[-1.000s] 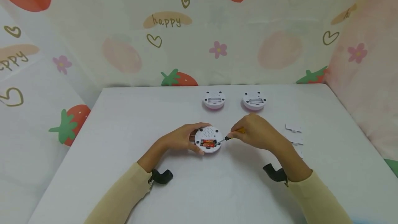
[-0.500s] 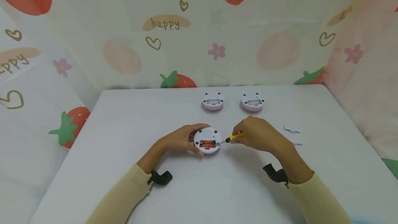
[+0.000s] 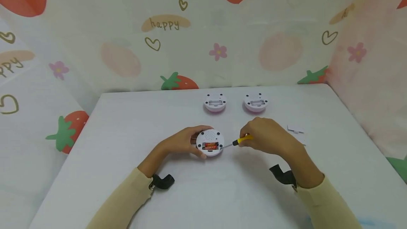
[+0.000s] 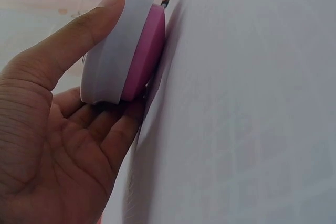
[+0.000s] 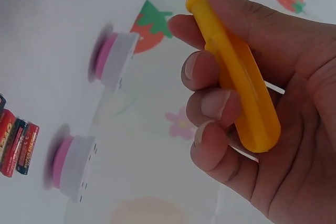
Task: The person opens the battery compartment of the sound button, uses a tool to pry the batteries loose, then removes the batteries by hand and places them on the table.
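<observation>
My left hand (image 3: pixel 179 142) grips a round white device (image 3: pixel 210 135) by its left side, thumb on the near edge and fingers round the far edge. The device lies underside up, and its pink lower part (image 4: pixel 144 56) shows in the left wrist view. In its uncovered battery compartment sit red batteries (image 3: pixel 210 146). My right hand (image 3: pixel 267 135) holds a screwdriver (image 3: pixel 243 140), fingers curled round its yellow handle (image 5: pixel 239 77). The screwdriver's thin shaft points left, its tip at the right end of the compartment. Whether the tip touches the device, I cannot tell.
Two similar devices, one left (image 3: pixel 215 102) and one right (image 3: pixel 255 102), stand at the back of the white table (image 3: pixel 143 109) with bare compartments. White battery covers (image 3: pixel 295 129) lie beyond my right forearm. Several loose batteries (image 5: pixel 18 142) show in the right wrist view.
The screwdriver tip has shifted slightly right, from over the batteries to the compartment's right end. My left hand keeps its hold on the device. The head view has turned a little.
</observation>
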The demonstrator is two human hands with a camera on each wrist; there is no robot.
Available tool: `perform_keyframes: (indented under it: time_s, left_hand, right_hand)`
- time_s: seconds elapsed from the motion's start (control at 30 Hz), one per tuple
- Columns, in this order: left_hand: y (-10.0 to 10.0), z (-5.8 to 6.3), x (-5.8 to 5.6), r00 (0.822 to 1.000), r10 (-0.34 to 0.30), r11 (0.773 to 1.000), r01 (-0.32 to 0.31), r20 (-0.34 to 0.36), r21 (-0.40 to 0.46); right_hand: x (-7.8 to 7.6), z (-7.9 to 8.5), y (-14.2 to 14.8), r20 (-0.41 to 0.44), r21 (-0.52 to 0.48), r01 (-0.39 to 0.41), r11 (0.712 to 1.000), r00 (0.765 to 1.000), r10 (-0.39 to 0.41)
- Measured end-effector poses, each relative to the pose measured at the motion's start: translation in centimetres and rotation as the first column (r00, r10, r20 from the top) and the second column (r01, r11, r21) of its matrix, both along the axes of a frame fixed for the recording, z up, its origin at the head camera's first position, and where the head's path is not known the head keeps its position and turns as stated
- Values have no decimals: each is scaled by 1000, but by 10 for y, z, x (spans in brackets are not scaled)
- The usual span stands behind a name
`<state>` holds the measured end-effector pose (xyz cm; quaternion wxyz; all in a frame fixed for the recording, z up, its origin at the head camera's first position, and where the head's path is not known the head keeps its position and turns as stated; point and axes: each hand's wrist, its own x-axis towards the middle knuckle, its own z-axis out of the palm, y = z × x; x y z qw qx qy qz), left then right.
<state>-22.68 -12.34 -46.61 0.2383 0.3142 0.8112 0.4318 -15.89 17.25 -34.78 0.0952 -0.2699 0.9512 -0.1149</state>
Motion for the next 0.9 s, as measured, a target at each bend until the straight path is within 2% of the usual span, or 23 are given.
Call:
perform_keyframes:
  time_s: [0.17, 0.27, 0.5, 0.9]
  left_hand:
    - [0, 0, -3, 1000, -8, 1000, 8, -10, -1]
    - [-2, 0, -3, 1000, 4, 1000, -4, -8, -9]
    - [1, -3, -2, 1000, -18, 1000, 18, 8, 1]
    - [-1, 1, -1, 1000, -1, 1000, 1, -10, -17]
  right_hand:
    - [4, 6, 1, 5, -36, 4, 999, 1000, -4]
    - [7, 4, -1, 9, -82, -22, 996, 1000, 22]
    - [21, -10, -8, -32, -110, -137, 985, 990, 134]
    - [41, -35, -22, -29, -73, -197, 978, 980, 195]
